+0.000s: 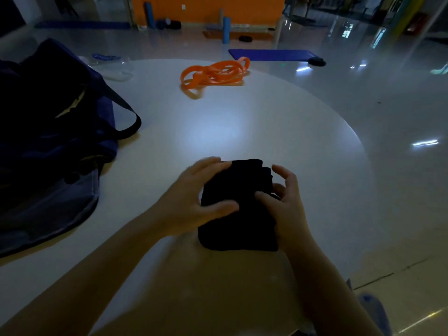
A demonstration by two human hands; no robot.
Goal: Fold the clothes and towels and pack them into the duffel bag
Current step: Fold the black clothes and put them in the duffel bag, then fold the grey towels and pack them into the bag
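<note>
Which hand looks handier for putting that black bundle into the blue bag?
Probably the left hand. It grips the folded black cloth on the side facing the duffel bag, which sits at the table's left. The right hand would have to cross over.

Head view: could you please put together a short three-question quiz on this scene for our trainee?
1. True or false: the black folded cloth is already inside the duffel bag.
2. What lies at the far side of the table? A) orange bands B) a red towel C) shoes
3. Which hands touch the cloth?

Key:
1. False; it lies on the table, right of the bag.
2. A, the orange bands.
3. Both: the left hand and the right hand.
</note>
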